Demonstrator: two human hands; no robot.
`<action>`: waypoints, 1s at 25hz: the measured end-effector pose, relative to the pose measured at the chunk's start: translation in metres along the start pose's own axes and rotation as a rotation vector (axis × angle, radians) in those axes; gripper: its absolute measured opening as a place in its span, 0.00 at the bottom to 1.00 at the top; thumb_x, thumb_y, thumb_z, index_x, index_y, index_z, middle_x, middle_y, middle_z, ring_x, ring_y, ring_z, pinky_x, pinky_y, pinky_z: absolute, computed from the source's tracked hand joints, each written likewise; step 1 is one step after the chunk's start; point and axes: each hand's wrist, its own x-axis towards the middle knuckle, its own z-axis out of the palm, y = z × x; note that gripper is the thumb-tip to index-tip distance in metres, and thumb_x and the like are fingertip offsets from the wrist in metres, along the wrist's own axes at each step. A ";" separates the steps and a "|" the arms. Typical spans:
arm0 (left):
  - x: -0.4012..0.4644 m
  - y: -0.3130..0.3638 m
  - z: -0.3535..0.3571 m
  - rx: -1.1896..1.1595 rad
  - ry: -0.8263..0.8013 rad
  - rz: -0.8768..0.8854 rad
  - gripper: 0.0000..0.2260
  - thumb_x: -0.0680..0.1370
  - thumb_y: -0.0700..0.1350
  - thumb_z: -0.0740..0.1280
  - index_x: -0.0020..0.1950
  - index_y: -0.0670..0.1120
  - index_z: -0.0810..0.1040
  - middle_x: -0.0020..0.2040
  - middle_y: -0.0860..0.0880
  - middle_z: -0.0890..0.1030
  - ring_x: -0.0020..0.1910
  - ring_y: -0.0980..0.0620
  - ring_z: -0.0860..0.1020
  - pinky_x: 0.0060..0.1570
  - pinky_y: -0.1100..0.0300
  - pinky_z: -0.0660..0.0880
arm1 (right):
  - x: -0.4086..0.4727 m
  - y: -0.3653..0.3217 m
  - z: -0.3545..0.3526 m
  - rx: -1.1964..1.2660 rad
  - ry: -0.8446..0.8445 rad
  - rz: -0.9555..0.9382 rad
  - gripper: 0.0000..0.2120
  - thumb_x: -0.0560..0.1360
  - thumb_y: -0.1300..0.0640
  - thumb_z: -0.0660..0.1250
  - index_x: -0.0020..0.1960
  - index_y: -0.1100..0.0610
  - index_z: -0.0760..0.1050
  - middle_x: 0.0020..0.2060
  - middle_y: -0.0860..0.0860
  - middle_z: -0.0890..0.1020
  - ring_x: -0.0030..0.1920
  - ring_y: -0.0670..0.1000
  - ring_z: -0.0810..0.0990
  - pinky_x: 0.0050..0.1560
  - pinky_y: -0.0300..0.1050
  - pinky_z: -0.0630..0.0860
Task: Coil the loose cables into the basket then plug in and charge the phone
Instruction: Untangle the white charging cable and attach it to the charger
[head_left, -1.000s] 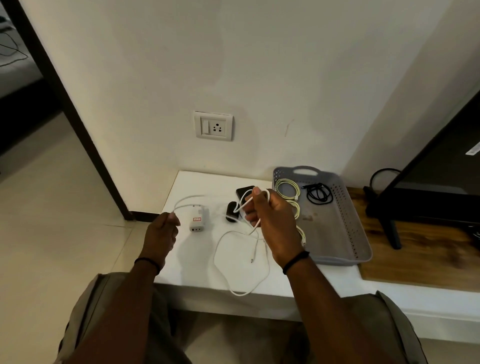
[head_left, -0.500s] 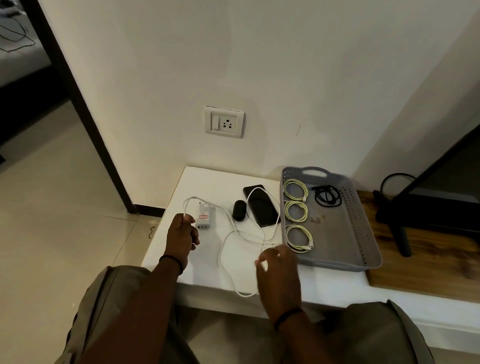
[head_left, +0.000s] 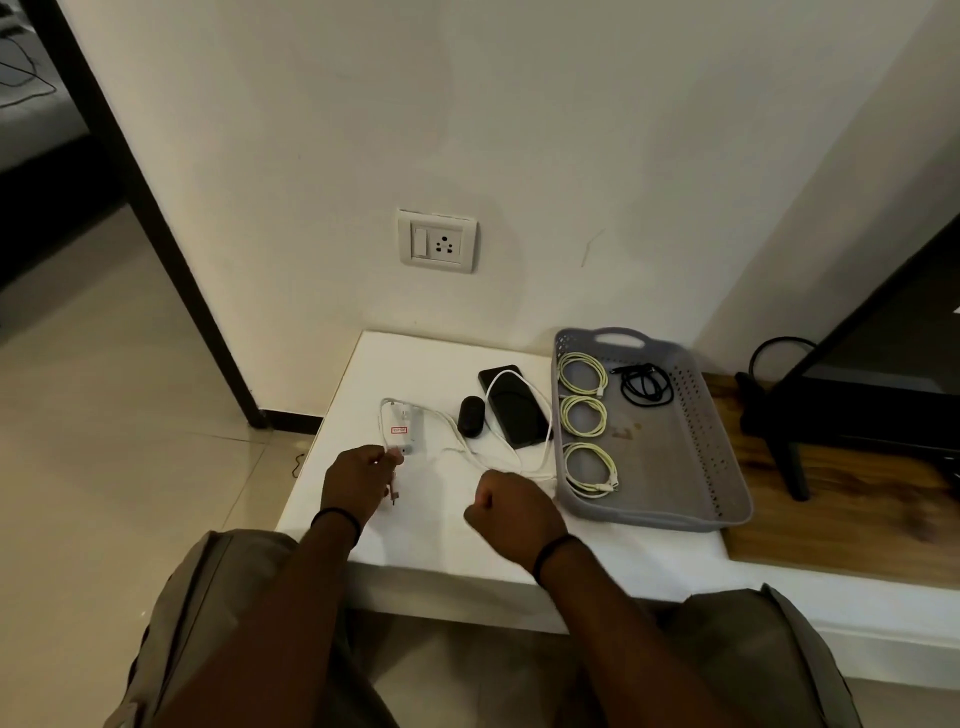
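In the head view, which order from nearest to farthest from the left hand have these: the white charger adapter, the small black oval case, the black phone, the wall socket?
From the left hand:
1. White charger adapter, just beyond its fingers.
2. Small black oval case, to the right on the white table.
3. Black phone, further right, beside the grey basket.
4. White wall socket, up on the wall.

Black wristbands (head_left: 336, 521), bare forearms, khaki trousers (head_left: 218, 613)

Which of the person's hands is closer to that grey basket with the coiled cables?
The right hand is nearer, just off the grey basket's near left corner. The left hand is farther left, by the white charger.
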 end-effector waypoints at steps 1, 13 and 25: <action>0.000 -0.001 0.001 0.033 -0.014 0.000 0.10 0.78 0.48 0.68 0.41 0.44 0.84 0.37 0.44 0.82 0.38 0.41 0.80 0.47 0.51 0.77 | 0.000 -0.004 -0.015 0.039 0.051 -0.016 0.07 0.74 0.54 0.64 0.39 0.54 0.68 0.36 0.52 0.76 0.40 0.54 0.75 0.40 0.47 0.71; -0.018 -0.001 0.017 0.017 -0.088 -0.150 0.13 0.80 0.44 0.64 0.41 0.36 0.80 0.29 0.41 0.80 0.20 0.48 0.74 0.24 0.62 0.73 | -0.048 -0.056 -0.197 0.424 0.804 -0.259 0.10 0.79 0.51 0.65 0.43 0.56 0.79 0.29 0.45 0.76 0.30 0.43 0.72 0.36 0.40 0.69; -0.011 -0.008 0.034 0.222 -0.098 -0.149 0.40 0.78 0.52 0.65 0.76 0.33 0.45 0.53 0.36 0.82 0.49 0.39 0.83 0.51 0.46 0.80 | -0.108 -0.086 -0.249 0.824 1.093 -0.475 0.10 0.81 0.55 0.62 0.44 0.56 0.77 0.26 0.47 0.72 0.27 0.44 0.68 0.30 0.38 0.67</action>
